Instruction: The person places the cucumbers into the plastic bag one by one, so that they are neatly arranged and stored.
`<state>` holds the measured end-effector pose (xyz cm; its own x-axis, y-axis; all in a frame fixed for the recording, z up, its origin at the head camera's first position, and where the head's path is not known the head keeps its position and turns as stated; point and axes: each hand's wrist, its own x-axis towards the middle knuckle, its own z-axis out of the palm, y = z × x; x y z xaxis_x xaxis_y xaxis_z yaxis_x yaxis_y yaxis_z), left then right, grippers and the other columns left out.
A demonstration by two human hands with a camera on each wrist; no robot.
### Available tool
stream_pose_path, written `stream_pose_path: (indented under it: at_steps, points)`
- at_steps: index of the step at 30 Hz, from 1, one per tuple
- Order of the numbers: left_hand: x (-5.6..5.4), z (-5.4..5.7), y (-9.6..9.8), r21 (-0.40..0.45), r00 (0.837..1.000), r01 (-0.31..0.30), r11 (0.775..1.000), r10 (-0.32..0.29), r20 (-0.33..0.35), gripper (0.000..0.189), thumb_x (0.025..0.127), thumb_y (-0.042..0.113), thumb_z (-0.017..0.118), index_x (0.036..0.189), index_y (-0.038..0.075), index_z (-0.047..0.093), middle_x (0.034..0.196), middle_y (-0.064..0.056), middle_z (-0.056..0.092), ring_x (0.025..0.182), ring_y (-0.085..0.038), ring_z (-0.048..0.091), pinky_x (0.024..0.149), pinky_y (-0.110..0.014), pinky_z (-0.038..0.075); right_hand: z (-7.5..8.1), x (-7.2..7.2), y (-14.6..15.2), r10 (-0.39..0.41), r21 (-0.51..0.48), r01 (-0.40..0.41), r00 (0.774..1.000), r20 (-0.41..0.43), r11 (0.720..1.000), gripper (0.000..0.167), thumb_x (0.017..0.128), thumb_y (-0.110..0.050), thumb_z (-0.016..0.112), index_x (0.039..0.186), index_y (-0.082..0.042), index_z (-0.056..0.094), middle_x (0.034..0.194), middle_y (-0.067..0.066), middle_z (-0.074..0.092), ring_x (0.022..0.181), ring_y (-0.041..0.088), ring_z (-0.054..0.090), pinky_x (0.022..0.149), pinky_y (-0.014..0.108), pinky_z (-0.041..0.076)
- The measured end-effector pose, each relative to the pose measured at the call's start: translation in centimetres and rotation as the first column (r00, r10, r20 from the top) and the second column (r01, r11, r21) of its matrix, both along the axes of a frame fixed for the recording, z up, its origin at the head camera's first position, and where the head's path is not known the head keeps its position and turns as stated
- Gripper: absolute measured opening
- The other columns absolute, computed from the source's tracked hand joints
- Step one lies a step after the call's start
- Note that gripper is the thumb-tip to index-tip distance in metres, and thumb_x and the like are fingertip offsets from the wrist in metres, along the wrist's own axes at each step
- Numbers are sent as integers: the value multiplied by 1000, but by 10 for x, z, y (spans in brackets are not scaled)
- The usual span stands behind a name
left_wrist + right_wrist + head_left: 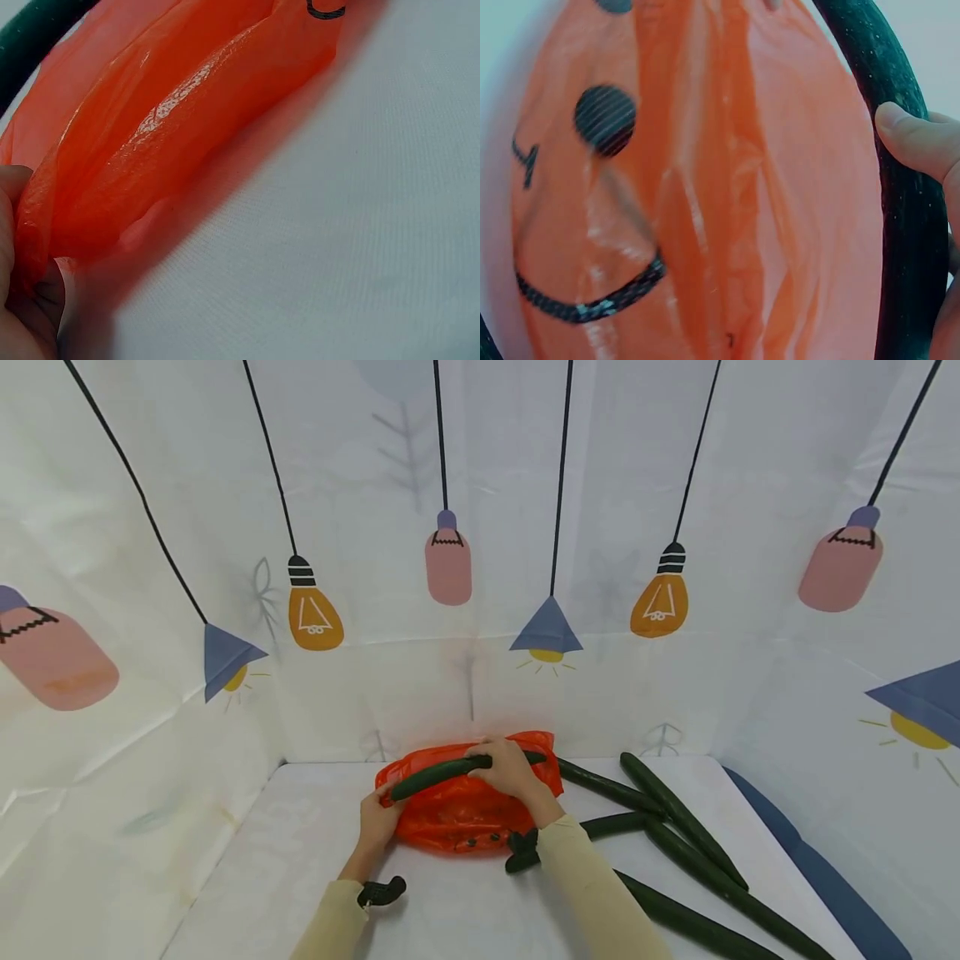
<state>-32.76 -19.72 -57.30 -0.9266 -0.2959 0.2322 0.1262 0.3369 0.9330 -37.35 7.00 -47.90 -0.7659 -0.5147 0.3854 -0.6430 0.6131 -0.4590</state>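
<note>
In the head view my right hand (506,768) grips a long dark green cucumber (442,775) around its middle. The thumb (911,142) lies across the cucumber (911,225) in the right wrist view. An orange-red plastic bag (465,814) with black printed marks spreads beneath and in front of the cucumber, which slants across it. My left hand (378,818) pinches the left edge of the bag between thumb and fingers; the bag (165,142) hangs in folds from that grip in the left wrist view. The cucumber's left end is just above the left hand.
Several more long cucumbers (682,818) lie crossed on the right of the white table (315,827), some partly behind the right sleeve (592,893). White sheeting (487,693) printed with lamps encloses the back and sides. Black devices (382,891) are strapped at both wrists.
</note>
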Motion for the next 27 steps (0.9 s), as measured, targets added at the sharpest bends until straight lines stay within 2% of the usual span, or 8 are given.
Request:
stream_pose_path:
  at_steps: [7, 15, 19, 27]
  points:
    - [1, 0, -1, 0, 1000, -3, 1000, 3, 3, 47, 81, -2, 69, 127, -4, 61, 123, -27, 60, 115, -35, 53, 97, -47, 44, -11, -8, 2, -24, -2, 24, 999, 26, 1000, 27, 82, -24, 79, 108, -19, 74, 104, -6, 64, 97, 15, 59, 85, 34, 50]
    - [1, 4, -3, 16, 998, 4, 1000, -5, 68, 52, 81, -4, 63, 133, -1, 58, 128, -26, 57, 115, -33, 51, 96, -45, 43, -18, -16, -1, -20, -17, 22, 996, 82, 1000, 26, 83, -22, 79, 108, -17, 74, 104, -5, 64, 98, 15, 59, 85, 33, 51]
    - [-1, 6, -5, 15, 997, 5, 1000, -7, 75, 53, 81, -5, 61, 134, 1, 58, 130, -24, 56, 111, -31, 51, 93, -42, 43, -22, -23, -3, -26, -12, 28, 994, 103, 1000, 26, 84, -22, 78, 109, -17, 74, 104, -5, 65, 97, 16, 59, 84, 34, 51]
    - [1, 3, -9, -1, 996, 18, 1000, -18, 82, 53, 84, -2, 63, 136, 0, 55, 133, -26, 53, 124, -35, 48, 103, -48, 40, -33, -30, -8, -56, 17, 54, 988, 147, 998, 27, 84, -25, 77, 110, -17, 73, 108, -4, 68, 104, 18, 59, 91, 36, 49]
